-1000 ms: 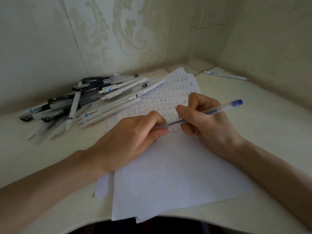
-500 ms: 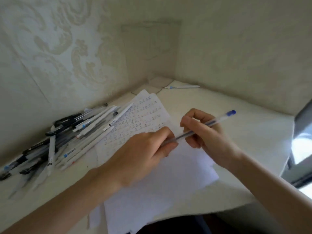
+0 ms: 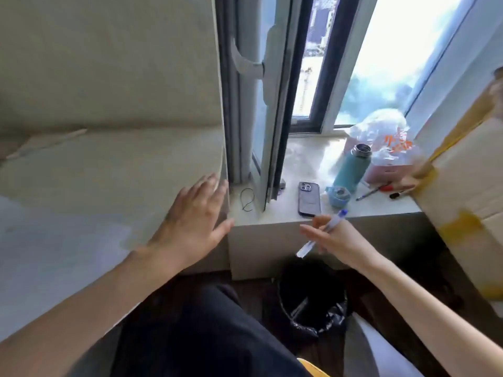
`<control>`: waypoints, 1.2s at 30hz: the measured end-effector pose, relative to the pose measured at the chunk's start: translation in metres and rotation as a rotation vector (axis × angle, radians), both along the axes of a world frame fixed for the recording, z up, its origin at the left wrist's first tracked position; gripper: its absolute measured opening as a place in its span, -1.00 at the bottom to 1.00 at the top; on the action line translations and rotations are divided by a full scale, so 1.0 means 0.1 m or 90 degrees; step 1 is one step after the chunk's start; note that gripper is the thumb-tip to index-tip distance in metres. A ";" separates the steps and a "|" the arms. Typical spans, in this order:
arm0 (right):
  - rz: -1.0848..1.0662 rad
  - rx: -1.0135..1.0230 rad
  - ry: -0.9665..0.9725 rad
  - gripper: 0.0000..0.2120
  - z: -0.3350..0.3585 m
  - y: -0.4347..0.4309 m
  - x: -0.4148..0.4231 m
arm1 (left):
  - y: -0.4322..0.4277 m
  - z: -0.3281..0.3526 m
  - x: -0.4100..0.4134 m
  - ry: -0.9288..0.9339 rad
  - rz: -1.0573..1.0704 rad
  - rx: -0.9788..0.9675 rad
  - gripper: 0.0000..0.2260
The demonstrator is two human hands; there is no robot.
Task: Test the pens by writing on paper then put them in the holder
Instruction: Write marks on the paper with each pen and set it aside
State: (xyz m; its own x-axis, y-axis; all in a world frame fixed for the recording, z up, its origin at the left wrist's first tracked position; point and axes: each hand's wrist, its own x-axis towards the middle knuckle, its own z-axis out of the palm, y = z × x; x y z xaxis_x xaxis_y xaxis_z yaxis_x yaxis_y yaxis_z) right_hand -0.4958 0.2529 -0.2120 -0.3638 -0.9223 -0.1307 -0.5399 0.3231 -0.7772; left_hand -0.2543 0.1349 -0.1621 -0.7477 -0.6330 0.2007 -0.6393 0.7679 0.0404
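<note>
Dropping the clear-barrelled, blue-capped plastic pen [image 3: 322, 232] into a receptacle appeared to be the step in hand. The pen sat just right of the frame's centre, slanted, with its blue cap toward the upper right and its pale tip toward the lower left. It was above the round black container lined with a crinkled black plastic bag [image 3: 313, 303] at lower centre; whether this was the holder or a waste bin could not be told. The right hand [image 3: 345, 242] pinched the barrel lightly among nearly straight fingers. The left hand [image 3: 194, 221], left of centre, was spread flat and held nothing, at the edge of the cream desk top [image 3: 109, 172]; contact could not be confirmed. To do the step well, the tip would best be turned downward and brought inside the rim before the fingers loosened, since a slanted pen could strike the rim and fall outside. On the pale stone window sill [image 3: 302, 159] beyond lay a dark smartphone [image 3: 309, 198] and a teal metal bottle [image 3: 351, 168].
</note>
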 end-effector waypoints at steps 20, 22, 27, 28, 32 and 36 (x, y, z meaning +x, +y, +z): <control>0.126 -0.267 0.000 -0.88 0.48 -0.85 0.70 | -0.08 0.13 0.33 0.052 0.074 0.057 -0.57; 0.200 -0.290 0.016 -0.88 0.70 -1.05 1.00 | -0.11 0.23 0.66 0.101 0.121 0.070 -0.52; 0.337 -0.294 0.049 -0.89 0.88 -1.61 1.78 | -0.06 0.35 1.67 0.188 0.278 0.088 -0.62; 0.356 -0.295 0.042 -0.89 0.89 -1.73 1.94 | -0.02 0.35 1.83 0.208 0.319 0.101 -0.62; 0.460 -0.296 0.049 -0.85 0.95 -2.08 2.57 | 0.08 0.32 2.29 0.235 0.415 0.080 -0.72; 0.525 -0.297 0.090 -0.81 0.91 -2.41 3.07 | 0.10 0.23 2.51 0.217 0.460 0.071 -0.70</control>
State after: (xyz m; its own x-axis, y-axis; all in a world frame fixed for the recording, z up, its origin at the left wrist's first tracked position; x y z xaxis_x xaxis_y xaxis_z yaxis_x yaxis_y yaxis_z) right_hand -0.1886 0.0118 -0.1206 0.4394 -0.8433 0.3094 -0.5583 -0.5262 -0.6414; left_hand -0.0037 0.1447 -0.1394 -0.0545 -0.9663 0.2515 -0.9150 0.1492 0.3749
